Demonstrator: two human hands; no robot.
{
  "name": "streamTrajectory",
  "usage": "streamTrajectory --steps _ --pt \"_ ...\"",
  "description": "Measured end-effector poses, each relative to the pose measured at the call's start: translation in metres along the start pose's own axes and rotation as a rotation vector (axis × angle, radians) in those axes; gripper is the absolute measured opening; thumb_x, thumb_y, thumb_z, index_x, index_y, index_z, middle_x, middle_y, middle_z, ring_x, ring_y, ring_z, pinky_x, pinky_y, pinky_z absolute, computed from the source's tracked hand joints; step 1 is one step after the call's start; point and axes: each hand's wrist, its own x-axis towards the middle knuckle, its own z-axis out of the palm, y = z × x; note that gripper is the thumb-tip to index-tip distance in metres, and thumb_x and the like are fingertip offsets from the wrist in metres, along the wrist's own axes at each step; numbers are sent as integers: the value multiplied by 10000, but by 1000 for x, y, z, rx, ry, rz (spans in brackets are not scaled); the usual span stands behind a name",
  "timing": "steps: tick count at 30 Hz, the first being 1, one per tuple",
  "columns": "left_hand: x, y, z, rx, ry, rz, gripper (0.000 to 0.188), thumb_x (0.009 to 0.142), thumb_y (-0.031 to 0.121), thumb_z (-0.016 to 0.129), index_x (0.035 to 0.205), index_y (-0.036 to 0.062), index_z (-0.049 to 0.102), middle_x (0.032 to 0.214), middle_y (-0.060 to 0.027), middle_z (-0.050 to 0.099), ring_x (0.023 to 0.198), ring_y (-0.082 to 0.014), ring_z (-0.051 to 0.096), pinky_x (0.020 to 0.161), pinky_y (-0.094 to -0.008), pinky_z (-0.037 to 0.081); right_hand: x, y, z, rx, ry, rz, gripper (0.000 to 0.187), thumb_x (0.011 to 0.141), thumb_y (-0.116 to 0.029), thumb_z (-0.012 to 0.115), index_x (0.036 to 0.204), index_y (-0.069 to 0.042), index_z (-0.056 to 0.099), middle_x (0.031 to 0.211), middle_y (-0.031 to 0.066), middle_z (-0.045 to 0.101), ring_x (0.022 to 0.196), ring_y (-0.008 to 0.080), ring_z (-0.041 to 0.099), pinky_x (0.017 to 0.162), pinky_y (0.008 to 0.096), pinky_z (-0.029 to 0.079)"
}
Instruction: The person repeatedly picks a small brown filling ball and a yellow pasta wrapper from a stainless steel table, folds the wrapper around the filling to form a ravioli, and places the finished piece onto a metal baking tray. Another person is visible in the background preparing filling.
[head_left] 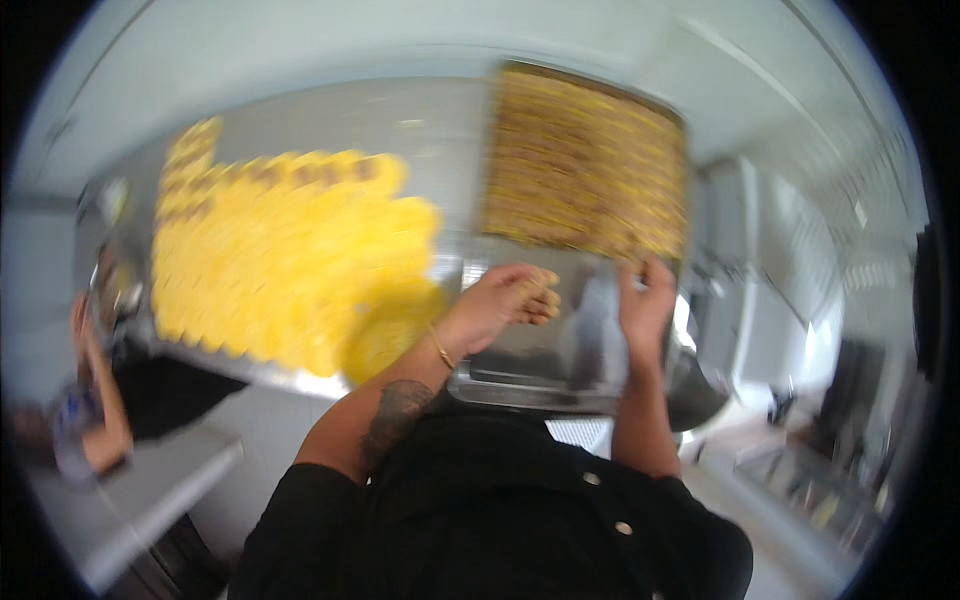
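Note:
Many thin yellow dough rounds [290, 250] lie overlapping on the steel table [440, 125] to my left. Those in the far rows carry dabs of brown filling [330, 173]. A large metal tray [510, 360] stands to the right, its far part packed with rows of small brown-and-yellow pieces [585, 160]. My left hand [505, 303] hovers over the tray's bare near part with curled, brown-smeared fingers; blur hides what they hold. At the near edge of the packed rows, my right hand [645, 297] has its fingers pinched together, and what is between them cannot be made out.
A yellow round shape [395, 325], blurred, sits at the table's near edge beside my left forearm. Another person's arm [92, 385] reaches in at the far left, near a metal container [118, 285]. A dark bowl-like vessel [695, 390] is right of the tray.

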Motion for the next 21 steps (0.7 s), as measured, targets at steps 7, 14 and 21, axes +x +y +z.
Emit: streamTrajectory --steps 7,14,21 --pt "-143 63 -138 -109 180 300 345 1099 242 550 1336 -4 594 1082 -85 691 992 -178 701 883 -309 578 40 -254 127 334 -282 -729 298 925 -93 645 1204 2 690 1078 206 702 1029 384 665 908 435 523" --pt "-221 90 -277 -76 238 353 334 1096 185 542 1341 -36 591 1080 -86 686 995 -160 680 892 -306 565 0 -538 376 134 -738 -1048 483 898 -15 523 1335 -143 682 1168 199 688 1139 383 630 983 461 507" --pt "-266 108 -349 -193 217 416 311 1083 153 563 1324 -41 603 1074 -68 689 973 -154 663 894 -313 549 -27 -634 494 -193 -644 -1321 519 854 -12 529 1275 -236 735 1171 101 699 1152 334 603 996 452 488"
